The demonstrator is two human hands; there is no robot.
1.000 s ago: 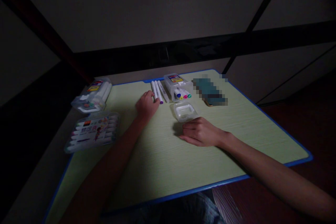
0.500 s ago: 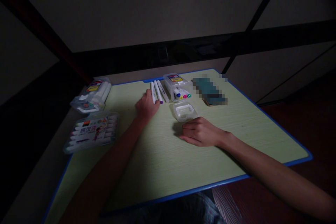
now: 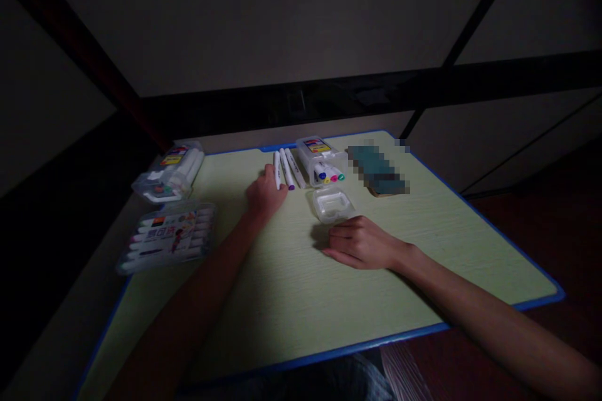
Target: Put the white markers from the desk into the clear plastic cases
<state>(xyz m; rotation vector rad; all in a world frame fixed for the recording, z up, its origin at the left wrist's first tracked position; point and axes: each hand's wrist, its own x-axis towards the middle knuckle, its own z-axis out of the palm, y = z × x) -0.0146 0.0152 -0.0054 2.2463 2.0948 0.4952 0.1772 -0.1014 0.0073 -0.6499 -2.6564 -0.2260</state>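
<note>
My left hand (image 3: pixel 266 194) is closed around the lower end of a white marker (image 3: pixel 276 169), thumb on one side and fingers on the other. Beside it lie two more white markers, a purple-tipped marker (image 3: pixel 286 169) and another marker (image 3: pixel 295 168). My right hand (image 3: pixel 360 242) rests on the table with its fingers curled together, and nothing shows in it. Just beyond its knuckles is the open clear lid (image 3: pixel 333 205) of a plastic marker case (image 3: pixel 308 160). Inside that case, blue, yellow, pink and green marker ends face me.
A second clear case (image 3: pixel 172 169) with white markers lies at the table's back left. In front of it is a flat marker box (image 3: pixel 167 238) at the left edge. A pixelated phone-like object (image 3: pixel 376 166) lies at the right. The pale table (image 3: pixel 291 313) has a blue rim.
The view has tilted slightly, so everything sits a little lower and further right. Both hands keep nearly the same places and poses.
</note>
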